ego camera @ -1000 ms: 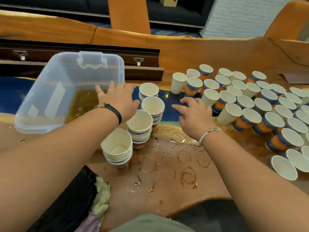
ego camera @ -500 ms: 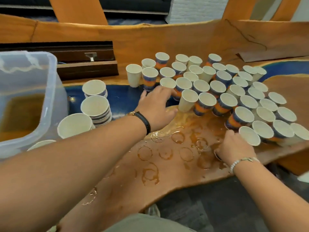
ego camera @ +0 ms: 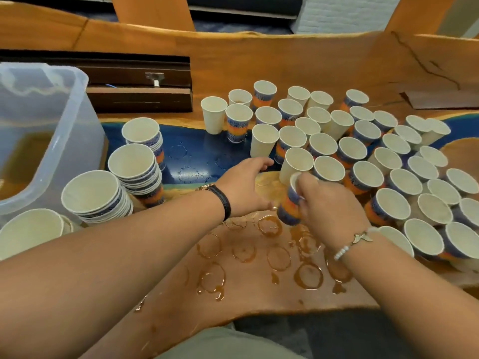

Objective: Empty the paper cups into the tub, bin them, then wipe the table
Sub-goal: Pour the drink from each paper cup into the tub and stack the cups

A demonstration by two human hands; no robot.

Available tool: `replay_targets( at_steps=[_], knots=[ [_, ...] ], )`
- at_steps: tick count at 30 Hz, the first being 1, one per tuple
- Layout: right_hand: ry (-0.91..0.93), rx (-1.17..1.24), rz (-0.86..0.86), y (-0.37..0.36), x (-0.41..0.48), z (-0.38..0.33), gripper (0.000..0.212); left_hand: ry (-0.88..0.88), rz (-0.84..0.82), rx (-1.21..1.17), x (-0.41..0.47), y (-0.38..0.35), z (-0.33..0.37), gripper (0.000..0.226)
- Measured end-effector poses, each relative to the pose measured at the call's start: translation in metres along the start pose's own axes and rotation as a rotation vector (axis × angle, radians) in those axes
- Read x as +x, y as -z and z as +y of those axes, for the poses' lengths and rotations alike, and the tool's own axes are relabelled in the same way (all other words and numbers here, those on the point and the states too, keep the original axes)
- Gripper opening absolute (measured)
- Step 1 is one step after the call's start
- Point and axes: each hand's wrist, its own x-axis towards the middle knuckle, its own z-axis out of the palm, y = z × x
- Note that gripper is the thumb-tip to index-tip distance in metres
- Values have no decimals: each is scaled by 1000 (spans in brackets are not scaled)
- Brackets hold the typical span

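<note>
Paper cups (ego camera: 388, 161) crowded the wooden table (ego camera: 233, 294), most of them standing in a dense cluster on the right half. At the far left sat the clear plastic tub (ego camera: 64, 130), with amber liquid pooled inside it. Just beside the tub on its right were nested stacks of cups (ego camera: 132, 164), four in a row running from the near left corner toward the far side. Behind them, at the far edge, lay a dark wooden box (ego camera: 140, 99).

The left hand (ego camera: 243, 185), a black watch strap on its wrist, reached across the blue strip of the table. Its fingers were loosely extended with the thumb apart, and it held nothing. The fingertips were just beside the base of a plain white cup (ego camera: 264, 141).

To its right, the right hand (ego camera: 329, 203), with a beaded bracelet at the wrist, had its fingers and thumb curled round a blue and orange cup (ego camera: 289, 208). That cup was tilted slightly at the near edge of the cluster; whether its base touched the table could not be told.

Amber rings (ego camera: 308, 275) and drips marked the wood near the person.
</note>
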Motion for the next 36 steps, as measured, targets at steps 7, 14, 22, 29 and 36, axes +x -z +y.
replay_targets(
  at_steps=[7, 14, 22, 29, 36],
  knots=[
    [548, 16, 451, 63, 68, -57, 39, 35, 310, -352, -6, 59, -12, 85],
    [784, 179, 601, 103, 127, -143, 14, 44, 649, -458, -17, 144, -42, 59],
    [559, 736, 562, 70, 208, -230, 28, 217, 843, -342, -73, 242, -117, 73],
    [207, 513, -17, 2, 248, -337, 46, 385, 790, -154, -99, 268, -186, 81],
    [151, 399, -92, -28, 242, -350, 60, 572, 609, -53, -107, 260, -246, 87]
  ],
)
